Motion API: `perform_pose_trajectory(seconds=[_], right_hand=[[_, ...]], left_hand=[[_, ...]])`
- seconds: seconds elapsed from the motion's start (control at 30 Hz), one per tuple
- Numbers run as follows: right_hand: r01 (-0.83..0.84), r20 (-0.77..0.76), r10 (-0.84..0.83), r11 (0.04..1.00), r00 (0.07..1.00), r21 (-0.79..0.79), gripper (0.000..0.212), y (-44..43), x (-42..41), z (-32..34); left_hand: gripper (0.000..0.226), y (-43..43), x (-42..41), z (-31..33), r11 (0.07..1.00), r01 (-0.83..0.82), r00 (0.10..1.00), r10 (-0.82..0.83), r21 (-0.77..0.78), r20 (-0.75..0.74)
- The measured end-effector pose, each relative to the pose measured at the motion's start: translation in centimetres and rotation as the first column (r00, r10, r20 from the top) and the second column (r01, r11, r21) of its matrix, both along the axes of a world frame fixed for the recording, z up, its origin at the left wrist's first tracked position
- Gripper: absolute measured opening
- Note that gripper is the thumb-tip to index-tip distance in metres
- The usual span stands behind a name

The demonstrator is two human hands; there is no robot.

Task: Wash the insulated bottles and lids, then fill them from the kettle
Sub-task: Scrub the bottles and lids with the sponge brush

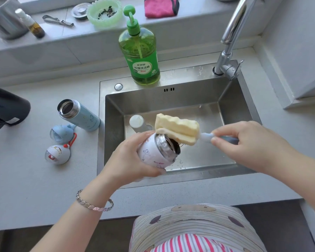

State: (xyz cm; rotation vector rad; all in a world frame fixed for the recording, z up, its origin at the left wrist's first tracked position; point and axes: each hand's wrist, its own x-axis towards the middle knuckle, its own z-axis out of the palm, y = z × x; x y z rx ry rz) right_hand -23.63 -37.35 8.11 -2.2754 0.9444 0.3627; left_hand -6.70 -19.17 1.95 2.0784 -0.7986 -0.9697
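Note:
My left hand (133, 159) grips a white insulated bottle (154, 154) tilted over the sink (115, 124), its steel mouth facing right. My right hand (244, 142) pinches the pale blue handle of a sponge brush (178, 130); the yellow sponge head lies just above the bottle's mouth, outside it. A light blue insulated bottle (82, 115) lies open on the counter left of the sink. Beside it sit a blue lid (62, 132) and a white lid (57, 154) with red trim. The dark kettle (5, 110) is at the far left edge.
A green dish soap pump bottle (140, 55) stands behind the sink, the tap (229, 39) at the back right. A white-capped object (137, 121) lies in the basin. The ledge behind holds a green bowl (104, 11), a pink cloth (160, 7) and a small spray bottle (31, 23).

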Motion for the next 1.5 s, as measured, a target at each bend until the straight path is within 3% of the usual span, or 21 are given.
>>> perform_pose_trajectory(seconds=[0.13, 0.23, 0.3, 0.4, 0.5, 0.7, 0.83, 0.97, 1.1, 1.23, 1.33, 1.5], right_hand=[[0.061, 0.058, -0.069, 0.989, 0.996, 0.134, 0.016, -0.1, 0.3, -1.8], [0.127, 0.159, -0.179, 0.948, 0.971, 0.292, 0.021, 0.3, 0.5, -2.9], [0.200, 0.202, -0.301, 0.892, 0.932, 0.406, 0.020, 0.8, 0.7, -3.6], [0.254, 0.246, -0.414, 0.831, 0.876, 0.494, 0.020, 2.4, 0.7, -4.2], [0.240, 0.289, -0.425, 0.828, 0.858, 0.507, 0.021, 4.3, 0.3, -4.7], [0.295, 0.274, -0.411, 0.877, 0.870, 0.379, 0.022, 3.9, 0.2, -5.7], [0.253, 0.312, -0.350, 0.916, 0.883, 0.311, 0.023, 4.3, -0.6, -5.1], [0.288, 0.275, -0.371, 0.910, 0.887, 0.298, 0.022, 3.7, -0.9, -5.2], [0.291, 0.288, -0.380, 0.906, 0.879, 0.306, 0.020, 3.7, -1.1, -4.9], [0.300, 0.267, -0.392, 0.896, 0.880, 0.327, 0.021, 2.9, -1.1, -4.7], [0.276, 0.254, -0.373, 0.896, 0.893, 0.347, 0.019, 2.8, -1.2, -4.4], [0.210, 0.185, -0.265, 0.940, 0.946, 0.270, 0.024, 1.9, -0.6, -4.6]], left_hand=[[0.073, -0.1, -0.3, -0.1, 0.995, -0.068, 0.994, 0.061, -0.072, -0.096], [0.058, -0.5, -0.7, -0.4, 0.968, -0.222, 0.952, 0.188, -0.122, -0.242], [0.055, -1.0, -1.0, -1.0, 0.926, -0.353, 0.883, 0.283, -0.131, -0.375], [0.069, -1.7, -1.4, -1.8, 0.844, -0.528, 0.736, 0.404, -0.088, -0.542], [0.075, -2.4, -1.3, -2.0, 0.791, -0.609, 0.658, 0.467, -0.053, -0.591], [0.058, -2.4, -1.8, -1.9, 0.852, -0.513, 0.766, 0.398, -0.106, -0.504], [0.058, -2.1, -0.9, -2.0, 0.847, -0.519, 0.782, 0.417, -0.113, -0.464], [0.058, -2.1, -1.2, -1.3, 0.897, -0.421, 0.854, 0.340, -0.139, -0.393], [0.050, -2.6, -0.8, -1.1, 0.891, -0.435, 0.852, 0.359, -0.133, -0.380], [0.048, -3.0, -1.2, -0.4, 0.951, -0.270, 0.916, 0.206, -0.149, -0.344], [0.053, -2.9, -0.4, -0.5, 0.933, -0.329, 0.905, 0.269, -0.143, -0.329], [0.059, -2.4, -0.8, -0.4, 0.993, -0.033, 0.981, 0.009, -0.118, -0.195]])
